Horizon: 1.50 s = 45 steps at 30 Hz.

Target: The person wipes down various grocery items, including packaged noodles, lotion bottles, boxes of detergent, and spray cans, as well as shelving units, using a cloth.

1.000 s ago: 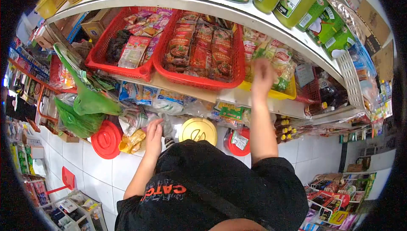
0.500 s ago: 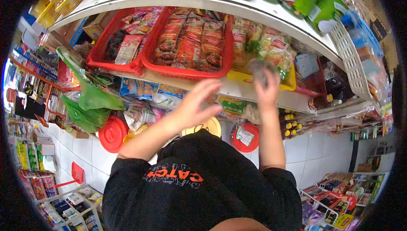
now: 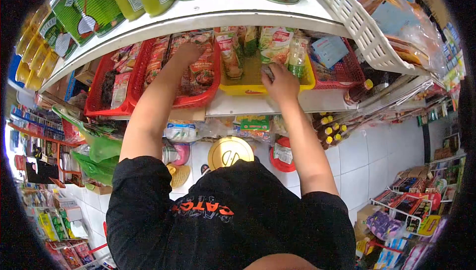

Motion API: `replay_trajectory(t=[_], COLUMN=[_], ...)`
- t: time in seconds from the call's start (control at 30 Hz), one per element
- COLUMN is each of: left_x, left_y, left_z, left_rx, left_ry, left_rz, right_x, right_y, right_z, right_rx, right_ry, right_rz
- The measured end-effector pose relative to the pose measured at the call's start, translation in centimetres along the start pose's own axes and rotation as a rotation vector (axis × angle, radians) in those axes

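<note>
Yellow basket [image 3: 238, 90], shallow, bright-rimmed, on white shelf [image 3: 238, 106]. Right hand [image 3: 281, 82] over its front edge, fingers curled at greyish item [image 3: 268, 71]; grip unclear. Left hand [image 3: 189, 53] above red packets [image 3: 203, 69], finger state unclear. Yellow basket's back: see-through packets [image 3: 275, 44], red-and-white labels.

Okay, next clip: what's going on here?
Someone in a black short-sleeved T-shirt is reaching with both arms into plastic baskets on a white shop shelf. The left hand is over the flat red food packets in a red plastic basket. The right hand is at a yellow plastic basket, near upright clear packets with printed labels. Whether either hand grips anything is unclear.
</note>
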<state>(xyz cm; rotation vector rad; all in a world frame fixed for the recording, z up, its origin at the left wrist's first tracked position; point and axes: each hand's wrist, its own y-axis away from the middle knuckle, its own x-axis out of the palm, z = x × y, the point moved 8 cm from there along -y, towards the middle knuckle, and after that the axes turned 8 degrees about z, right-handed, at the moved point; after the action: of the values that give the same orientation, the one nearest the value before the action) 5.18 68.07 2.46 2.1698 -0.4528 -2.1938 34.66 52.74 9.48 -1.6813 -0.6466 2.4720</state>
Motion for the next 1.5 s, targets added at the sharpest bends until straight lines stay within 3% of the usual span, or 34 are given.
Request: replay_trajectory(t=[0.1, 0.17, 0.23, 0.33, 0.47, 0.53, 0.6, 0.63, 0.67, 0.73, 0.77, 0.83, 0.87, 0.93, 1.0, 1.07, 1.1, 1.2, 1.23, 1.3, 1.4, 1.47, 1.5], left_x=[2.3, 0.0, 2.1, -5.9, -9.1, -10.9, -10.7, -10.7, -9.8, -8.8, -8.2, -6.3, -5.2, -3.2, -1.6, -0.2, -1.0, -2.6, -2.2, -4.1, -4.2, -4.9, -5.1], left_y=[-3.3, -2.4, -5.7, 2.1, 2.3, 3.9, 4.8, 6.6, 8.0, 10.6, 12.3, 15.2, 16.2, 17.9, 19.2, 19.8, 20.4, 21.5, 21.9, 24.6, 24.7, 23.0, 22.3], left_z=[2.7, 2.2, 7.2, 2.0, 4.1, 5.7, 6.1, 5.1, 3.7, 1.6, 0.9, -2.3, -4.7, -8.1, -12.0, -13.7, -16.5, -19.6, -20.3, -21.6, -23.9, -23.1, -21.6], left_rx=[-0.091, -0.150, -0.191, -0.082, 0.087, 0.255, 0.290, 0.232, 0.109, 0.174, 0.174, 0.177, 0.168, 0.137, 0.065, 0.183, 0.349, 0.525, 0.460, 0.436, 0.200, 0.353, 0.304], left_ry=[0.051, -0.004, 0.143, 0.268, 0.037, 0.163, 1.110, 1.553, 1.856, 2.047, 1.875, 1.985, 2.264, 2.200, 2.230, 2.085, 2.143, 2.046, 2.071, 1.072, 1.690, 1.958, 1.969], left_rz=[-0.026, -0.053, -0.154, -0.710, -0.847, -1.051, -0.799, -0.768, -0.613, -0.433, -0.483, -0.460, -0.372, -0.269, -0.156, -0.127, -0.066, -0.017, 0.015, -0.276, -0.191, -0.080, -0.115], right_x=[0.2, 0.1, 0.4, -0.3, -0.9, -0.4, -0.3, 0.3, -0.4, -1.2, -1.6, -2.3, -2.9, -3.4, -2.6, -2.8, -3.6, -5.7, -6.1, -6.4, -7.2, -6.1, -6.1], right_y=[0.4, 0.2, 0.2, 0.3, 0.8, 0.8, 0.6, 0.6, 0.8, 1.5, 2.3, 3.3, 3.5, 4.5, 5.6, 6.6, 7.1, 7.5, 7.2, 6.7, 6.9, 7.8, 8.3], right_z=[0.1, 0.2, 0.1, -0.2, -0.2, -0.5, -0.5, -0.8, -0.5, -0.3, -0.3, -0.5, -0.6, 1.8, 6.0, 9.7, 9.2, 7.0, 6.0, 3.9, 3.7, 6.1, 6.7], right_rx=[-0.031, -0.012, -0.027, -0.007, -0.028, -0.029, -0.019, 0.056, 0.025, -0.033, -0.103, -0.115, -0.129, -0.129, -0.268, -0.453, -0.429, -0.326, -0.261, -0.186, -0.224, -0.365, -0.385], right_ry=[-0.005, 0.001, -0.042, -0.065, -0.063, -0.060, -0.069, -0.068, -0.089, -0.127, -0.165, -0.342, -0.423, -0.598, -0.811, -0.838, -0.791, -0.765, -0.844, -0.989, -0.936, -0.854, -0.888], right_rz=[-0.038, 0.016, -0.032, -0.038, -0.153, -0.128, -0.118, 0.024, -0.007, -0.067, -0.267, -0.467, -0.578, -0.558, -0.427, -0.305, -0.390, -0.563, -0.573, -0.583, -0.580, -0.547, -0.538])
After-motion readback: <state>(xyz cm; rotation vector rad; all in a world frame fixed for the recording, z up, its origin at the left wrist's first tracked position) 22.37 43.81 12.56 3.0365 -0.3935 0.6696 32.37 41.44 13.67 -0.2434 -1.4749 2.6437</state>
